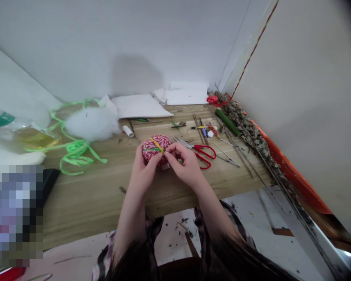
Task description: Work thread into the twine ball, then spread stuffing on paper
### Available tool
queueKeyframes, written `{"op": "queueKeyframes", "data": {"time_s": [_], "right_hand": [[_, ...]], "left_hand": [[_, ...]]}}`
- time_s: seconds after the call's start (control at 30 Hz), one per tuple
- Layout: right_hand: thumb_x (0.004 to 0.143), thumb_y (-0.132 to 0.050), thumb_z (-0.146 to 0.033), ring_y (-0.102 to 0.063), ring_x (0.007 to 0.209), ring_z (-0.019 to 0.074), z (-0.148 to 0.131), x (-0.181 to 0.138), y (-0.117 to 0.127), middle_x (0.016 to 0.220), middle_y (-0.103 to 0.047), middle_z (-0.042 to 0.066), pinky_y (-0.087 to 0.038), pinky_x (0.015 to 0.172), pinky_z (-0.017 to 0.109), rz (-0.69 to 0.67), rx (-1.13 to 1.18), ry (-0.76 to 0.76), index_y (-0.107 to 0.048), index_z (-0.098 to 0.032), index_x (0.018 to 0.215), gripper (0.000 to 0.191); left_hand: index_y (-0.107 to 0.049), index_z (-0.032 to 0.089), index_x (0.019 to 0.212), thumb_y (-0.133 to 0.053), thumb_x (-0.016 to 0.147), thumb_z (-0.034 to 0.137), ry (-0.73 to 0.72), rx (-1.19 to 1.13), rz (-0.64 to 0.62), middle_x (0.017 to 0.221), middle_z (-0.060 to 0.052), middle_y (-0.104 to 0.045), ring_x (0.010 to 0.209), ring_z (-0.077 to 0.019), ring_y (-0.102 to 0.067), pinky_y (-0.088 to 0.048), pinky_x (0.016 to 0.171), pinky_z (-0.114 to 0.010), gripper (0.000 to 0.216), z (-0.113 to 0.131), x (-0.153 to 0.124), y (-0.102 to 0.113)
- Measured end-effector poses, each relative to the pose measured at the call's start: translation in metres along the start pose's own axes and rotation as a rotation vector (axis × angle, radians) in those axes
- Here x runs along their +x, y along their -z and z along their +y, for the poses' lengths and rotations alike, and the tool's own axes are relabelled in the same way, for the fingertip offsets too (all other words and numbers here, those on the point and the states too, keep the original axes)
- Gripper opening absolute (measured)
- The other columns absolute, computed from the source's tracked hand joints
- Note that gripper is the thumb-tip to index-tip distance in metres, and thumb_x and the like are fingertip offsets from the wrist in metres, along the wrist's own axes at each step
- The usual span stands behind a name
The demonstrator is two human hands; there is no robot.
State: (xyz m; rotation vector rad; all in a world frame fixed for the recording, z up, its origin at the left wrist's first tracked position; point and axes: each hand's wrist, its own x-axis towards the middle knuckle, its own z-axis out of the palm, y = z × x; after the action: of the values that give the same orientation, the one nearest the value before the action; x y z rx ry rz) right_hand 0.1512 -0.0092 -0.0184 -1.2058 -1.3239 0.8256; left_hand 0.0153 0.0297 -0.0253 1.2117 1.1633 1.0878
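Head view: wooden table (99, 195), white stuffing (89, 124) and green cord (76, 150) far left. Mid-table, ball of red-and-white twine (155, 147). My left hand (142, 171) cups its near side; my right hand (185, 164) pinches the yellow band (158, 146) on it. Red scissors (200, 153) just right.

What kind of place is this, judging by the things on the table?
Probably a craft corner: a wooden table between plain white walls. The left hand and right hand hold a ball of red-and-white twine, red scissors lie beside it, and dried twigs line the right edge.
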Motion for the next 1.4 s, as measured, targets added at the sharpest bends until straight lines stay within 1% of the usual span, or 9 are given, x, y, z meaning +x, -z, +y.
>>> {"op": "queueKeyframes", "data": {"time_s": [0.33,0.57,0.67,0.83,0.93,1.07,1.13,1.23,1.4], "right_hand": [[0.089,-0.057,-0.028,-0.049,0.059,0.0119,0.001,0.000,-0.001,0.067,-0.054,-0.003,-0.041,0.057,0.025,-0.017,0.003,0.012,-0.055,-0.022,0.083,0.009],[0.088,-0.056,-0.027,-0.051,0.061,0.0119,0.001,-0.001,-0.001,0.069,-0.055,-0.003,-0.041,0.059,0.025,-0.033,-0.009,-0.011,-0.055,-0.021,0.083,0.008],[0.087,-0.057,-0.025,-0.050,0.061,0.0116,0.002,-0.001,-0.001,0.069,-0.054,-0.003,-0.040,0.059,0.024,-0.039,-0.028,-0.019,-0.055,-0.021,0.082,0.007],[0.087,-0.058,-0.025,-0.049,0.061,0.0112,0.004,-0.001,-0.002,0.068,-0.053,-0.003,-0.038,0.058,0.024,-0.061,-0.022,-0.028,-0.057,-0.020,0.082,0.006],[0.087,-0.057,-0.024,-0.050,0.062,0.0112,0.005,-0.001,-0.002,0.069,-0.054,-0.003,-0.039,0.058,0.023,-0.084,-0.012,-0.031,-0.056,-0.020,0.081,0.007],[0.087,-0.057,-0.024,-0.052,0.064,0.0114,0.005,-0.001,-0.002,0.071,-0.056,-0.002,-0.041,0.060,0.024,-0.102,-0.019,-0.035,-0.055,-0.020,0.080,0.007],[0.087,-0.057,-0.024,-0.051,0.063,0.0114,0.005,-0.001,-0.002,0.072,-0.056,-0.002,-0.041,0.060,0.024,-0.103,-0.016,-0.034,-0.055,-0.020,0.080,0.007],[0.086,-0.057,-0.023,-0.050,0.063,0.0114,0.005,-0.002,-0.001,0.071,-0.055,-0.002,-0.040,0.060,0.024,-0.098,-0.005,-0.029,-0.054,-0.020,0.079,0.008],[0.085,-0.057,-0.022,-0.051,0.064,0.0118,0.005,-0.002,-0.001,0.070,-0.055,-0.002,-0.041,0.061,0.024,-0.097,-0.001,-0.027,-0.054,-0.021,0.078,0.008]], "left_hand": [[-0.056,0.020,0.118,-0.071,0.073,0.038,0.045,-0.102,0.066,0.119,-0.008,-0.067,0.113,-0.0248,-0.064,-0.051,0.101,-0.041,0.051,0.003,0.002,-0.002],[-0.053,0.023,0.119,-0.071,0.073,0.039,0.140,-0.229,0.112,0.116,-0.008,-0.069,0.100,-0.0250,-0.069,-0.059,0.084,-0.039,0.052,0.010,0.002,-0.002],[-0.056,0.022,0.115,-0.072,0.071,0.037,0.172,-0.344,0.127,0.113,-0.007,-0.070,0.096,-0.0240,-0.070,-0.060,0.082,-0.039,0.049,0.016,0.000,-0.002],[-0.058,0.020,0.109,-0.074,0.069,0.037,0.245,-0.472,0.088,0.104,-0.007,-0.073,0.095,-0.0249,-0.071,-0.061,0.080,-0.038,0.047,0.021,-0.001,0.000],[-0.058,0.021,0.110,-0.073,0.069,0.037,0.263,-0.465,0.084,0.106,-0.007,-0.072,0.095,-0.0248,-0.071,-0.061,0.079,-0.037,0.046,0.020,0.000,0.001],[-0.056,0.028,0.119,-0.073,0.071,0.032,0.211,-0.458,0.113,0.120,-0.004,-0.068,0.095,-0.0220,-0.071,-0.060,0.078,-0.034,0.051,0.020,0.001,0.001],[-0.057,0.029,0.121,-0.072,0.072,0.031,0.197,-0.457,0.092,0.122,-0.003,-0.068,0.095,-0.0217,-0.070,-0.060,0.079,-0.034,0.052,0.021,0.000,0.001],[-0.059,0.025,0.118,-0.072,0.071,0.034,0.205,-0.429,0.056,0.114,-0.005,-0.070,0.097,-0.0233,-0.069,-0.059,0.081,-0.035,0.049,0.019,0.000,0.001],[-0.066,0.016,0.104,-0.072,0.066,0.034,0.147,-0.302,0.170,0.110,-0.008,-0.071,0.107,-0.0264,-0.065,-0.055,0.090,-0.036,0.043,0.011,0.004,0.004]]}}
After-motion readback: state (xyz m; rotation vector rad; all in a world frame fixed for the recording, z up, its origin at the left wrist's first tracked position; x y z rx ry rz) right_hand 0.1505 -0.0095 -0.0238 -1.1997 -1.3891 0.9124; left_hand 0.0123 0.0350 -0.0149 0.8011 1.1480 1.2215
